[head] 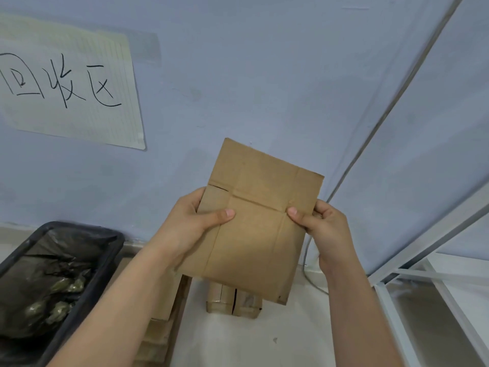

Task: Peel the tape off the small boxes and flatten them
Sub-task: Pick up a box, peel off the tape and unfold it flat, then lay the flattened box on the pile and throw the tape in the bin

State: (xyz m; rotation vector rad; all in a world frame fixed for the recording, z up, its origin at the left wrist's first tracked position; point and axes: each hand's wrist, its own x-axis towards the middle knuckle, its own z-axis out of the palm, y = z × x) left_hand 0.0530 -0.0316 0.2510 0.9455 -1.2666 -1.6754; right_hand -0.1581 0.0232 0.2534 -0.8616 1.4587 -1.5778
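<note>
A flattened brown cardboard box [256,221] is held up in front of the wall, tilted slightly, its creases showing. My left hand [190,221] grips its left edge, thumb lying across the front face. My right hand [320,226] pinches its right edge, thumb on the front. Below it on the floor stands a small taped box [232,303], partly hidden by the flat one. A stack of flattened cardboard [161,329] lies to the left of it, partly behind my left forearm.
A black bin [79,287] lined with a dark bag stands at lower left, with crumpled tape inside. A paper sign [71,83] hangs on the blue wall. White frame bars [423,250] and a grey cable [312,282] are at right.
</note>
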